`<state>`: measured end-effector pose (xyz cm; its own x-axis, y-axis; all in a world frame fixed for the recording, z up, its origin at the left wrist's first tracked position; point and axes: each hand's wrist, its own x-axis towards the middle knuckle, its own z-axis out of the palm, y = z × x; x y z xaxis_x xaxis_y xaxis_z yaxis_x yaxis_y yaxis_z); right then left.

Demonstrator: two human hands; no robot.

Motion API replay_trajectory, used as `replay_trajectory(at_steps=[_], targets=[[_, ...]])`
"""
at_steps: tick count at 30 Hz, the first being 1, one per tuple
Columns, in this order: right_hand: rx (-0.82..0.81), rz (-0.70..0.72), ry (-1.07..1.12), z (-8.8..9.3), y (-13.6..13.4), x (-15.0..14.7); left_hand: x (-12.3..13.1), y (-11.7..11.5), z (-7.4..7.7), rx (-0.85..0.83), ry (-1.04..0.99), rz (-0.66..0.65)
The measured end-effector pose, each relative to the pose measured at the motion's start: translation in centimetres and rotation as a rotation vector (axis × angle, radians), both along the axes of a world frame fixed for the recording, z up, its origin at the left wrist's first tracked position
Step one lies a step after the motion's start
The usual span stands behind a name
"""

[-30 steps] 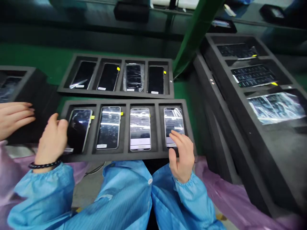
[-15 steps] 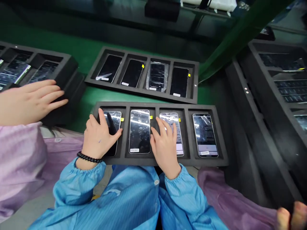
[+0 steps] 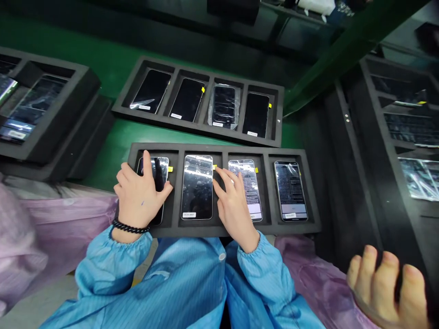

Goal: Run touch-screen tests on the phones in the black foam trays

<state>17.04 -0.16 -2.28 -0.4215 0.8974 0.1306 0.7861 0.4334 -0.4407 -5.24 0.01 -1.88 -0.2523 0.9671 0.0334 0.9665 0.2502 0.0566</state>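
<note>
A black foam tray (image 3: 222,230) lies in front of me with one phone in each compartment. My left hand (image 3: 139,194), wearing a black bead bracelet, is spread over the leftmost phone (image 3: 161,165), thumb and index finger apart. My right hand (image 3: 233,198) has its fingers bent and apart, with fingertips at the right edge of the second phone (image 3: 198,192), beside its yellow tab. Part of that hand covers the third phone (image 3: 253,192), which shows lines of text. The rightmost phone (image 3: 291,187) also has a lit text screen and touches neither hand.
Behind is another foam tray (image 3: 199,132) with dark phones, one in clear wrap. Stacked trays (image 3: 82,87) stand at left, more trays (image 3: 373,96) at right. A person's hand (image 3: 387,283) is at lower right; purple sleeves show on both sides.
My right hand has shifted left to the second phone's edge. The other person's hand at left has gone from view, and one at lower right shows more. The view has shifted slightly.
</note>
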Motion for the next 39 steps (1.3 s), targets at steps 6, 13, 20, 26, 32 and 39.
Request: replay_trajectory(at_steps=[6,13,20,26,32,39], targets=[[0.004,-0.055,0.027,0.3,-0.2,-0.2,-3.6,-1.0,-0.4,0.033,-0.218,-0.100],[-0.011,0.119,0.065,0.7,0.1,1.2,-9.6,-5.6,-1.1,-0.058,-0.400,-0.350],[-0.032,0.374,-0.008,2.3,0.9,2.0,-11.5,-6.9,0.5,-0.028,-0.465,-0.472],[-0.028,0.552,-0.062,2.3,2.4,1.8,-12.0,-5.9,0.0,-0.034,-0.429,-0.666],[0.084,0.284,-0.227,2.8,3.7,1.2,-11.3,-3.7,-0.9,0.084,-0.365,-0.512],[0.113,0.281,-0.221,3.0,3.7,0.5,-9.8,-2.8,-1.2,0.167,-0.338,-0.509]])
